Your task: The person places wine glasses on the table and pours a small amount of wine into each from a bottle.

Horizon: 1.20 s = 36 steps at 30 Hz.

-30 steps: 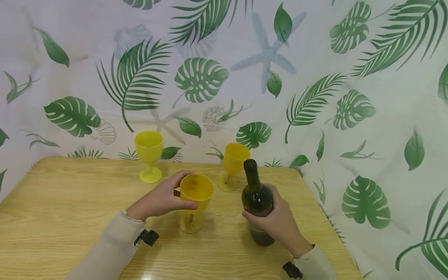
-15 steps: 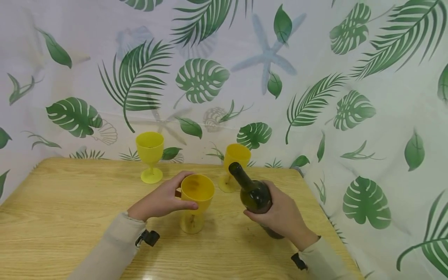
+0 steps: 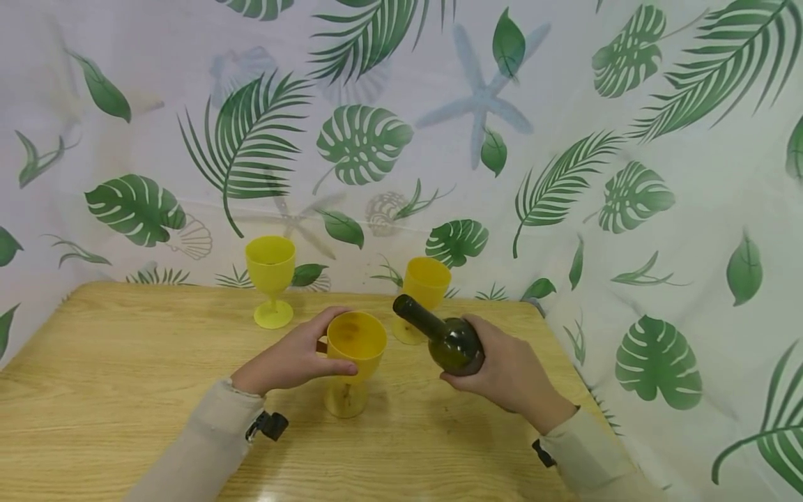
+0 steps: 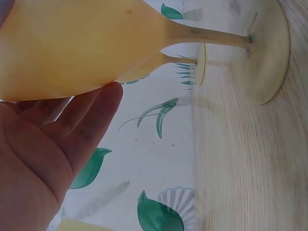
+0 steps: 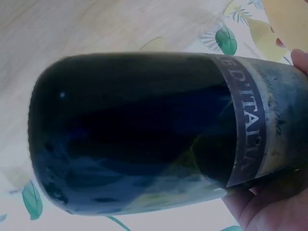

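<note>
A yellow goblet [image 3: 355, 348] stands on the table, its bowl gripped by my left hand [image 3: 295, 355] with the thumb across the near side. In the left wrist view the goblet's bowl [image 4: 82, 48] lies against the curled fingers, and its foot meets the wood. My right hand [image 3: 511, 369] holds a dark green wine bottle [image 3: 454, 346] round its body. The bottle tilts left, its neck pointing up and toward the goblet, with the mouth apart from the rim. A label [image 5: 250, 120] shows on the bottle in the right wrist view.
Two more yellow goblets stand at the back of the wooden table [image 3: 157, 362]: one goblet [image 3: 270, 268] at left, another goblet [image 3: 428, 279] partly behind the bottle's neck. A white leaf-patterned cloth [image 3: 401, 139] hangs behind the table and along its right side.
The bottle has gone from nearly upright to tilted left, lifted off the table, its mouth swinging toward the held goblet. My left hand and that goblet have stayed in place.
</note>
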Motion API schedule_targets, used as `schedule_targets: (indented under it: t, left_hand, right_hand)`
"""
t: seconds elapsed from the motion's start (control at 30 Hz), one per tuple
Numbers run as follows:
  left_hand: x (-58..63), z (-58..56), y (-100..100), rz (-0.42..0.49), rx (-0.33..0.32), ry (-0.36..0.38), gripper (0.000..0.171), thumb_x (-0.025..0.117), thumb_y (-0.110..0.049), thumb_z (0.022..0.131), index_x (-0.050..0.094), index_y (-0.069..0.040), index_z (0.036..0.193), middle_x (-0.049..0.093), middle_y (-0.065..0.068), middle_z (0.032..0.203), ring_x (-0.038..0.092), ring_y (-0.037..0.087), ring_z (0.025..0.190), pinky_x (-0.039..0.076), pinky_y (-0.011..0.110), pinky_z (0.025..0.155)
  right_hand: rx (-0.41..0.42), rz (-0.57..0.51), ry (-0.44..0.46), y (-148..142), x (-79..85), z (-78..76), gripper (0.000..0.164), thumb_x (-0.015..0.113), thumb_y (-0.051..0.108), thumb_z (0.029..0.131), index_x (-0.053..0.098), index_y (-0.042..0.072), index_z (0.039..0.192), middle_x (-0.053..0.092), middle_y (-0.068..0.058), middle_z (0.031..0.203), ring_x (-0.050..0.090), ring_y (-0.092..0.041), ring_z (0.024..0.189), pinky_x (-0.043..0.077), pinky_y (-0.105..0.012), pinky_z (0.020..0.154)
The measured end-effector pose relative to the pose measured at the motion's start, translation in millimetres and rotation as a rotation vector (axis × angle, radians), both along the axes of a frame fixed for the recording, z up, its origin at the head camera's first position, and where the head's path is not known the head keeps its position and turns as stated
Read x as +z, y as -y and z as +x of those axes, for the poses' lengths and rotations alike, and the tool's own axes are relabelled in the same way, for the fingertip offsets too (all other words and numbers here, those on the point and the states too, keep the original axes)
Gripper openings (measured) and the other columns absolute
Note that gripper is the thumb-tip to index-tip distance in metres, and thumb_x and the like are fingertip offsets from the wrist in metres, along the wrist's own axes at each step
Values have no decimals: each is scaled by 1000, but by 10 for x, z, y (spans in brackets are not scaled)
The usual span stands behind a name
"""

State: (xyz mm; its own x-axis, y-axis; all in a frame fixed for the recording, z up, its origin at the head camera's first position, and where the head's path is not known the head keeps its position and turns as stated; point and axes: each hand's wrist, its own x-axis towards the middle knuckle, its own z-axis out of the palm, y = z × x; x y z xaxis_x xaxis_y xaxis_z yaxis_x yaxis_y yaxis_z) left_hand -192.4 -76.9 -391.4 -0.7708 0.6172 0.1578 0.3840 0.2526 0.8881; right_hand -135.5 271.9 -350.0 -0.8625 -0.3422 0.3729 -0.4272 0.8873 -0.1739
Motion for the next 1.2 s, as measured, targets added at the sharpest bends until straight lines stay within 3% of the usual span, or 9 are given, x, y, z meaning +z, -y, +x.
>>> schedule_targets:
  t: [0.3, 0.67, 1.2]
  left_hand:
    - [3, 5, -11, -16, 10, -16, 84, 83, -38, 89, 37, -15, 156, 60, 5, 136, 59, 24, 120, 50, 49, 104]
    - [-9, -1, -3, -19, 10, -19, 84, 82, -40, 89, 37, -17, 156, 59, 6, 139, 59, 25, 122, 50, 50, 105]
    - [-13, -17, 2, -36, 4, -28, 85, 81, -42, 91, 35, -17, 157, 55, 7, 144, 57, 26, 126, 48, 51, 108]
  right_hand:
    - [21, 76, -4, -2, 66, -54, 83, 94, 49, 68, 56, 12, 132, 71, -1, 111, 70, -16, 89, 59, -38, 73]
    - [43, 193, -21, 74, 185, -73, 82, 92, 50, 70, 57, 12, 133, 71, -3, 107, 70, -16, 83, 59, -37, 64]
    - [57, 320, -49, 124, 274, -109, 87, 92, 52, 71, 54, 9, 137, 70, -9, 108, 72, -22, 85, 61, -40, 65]
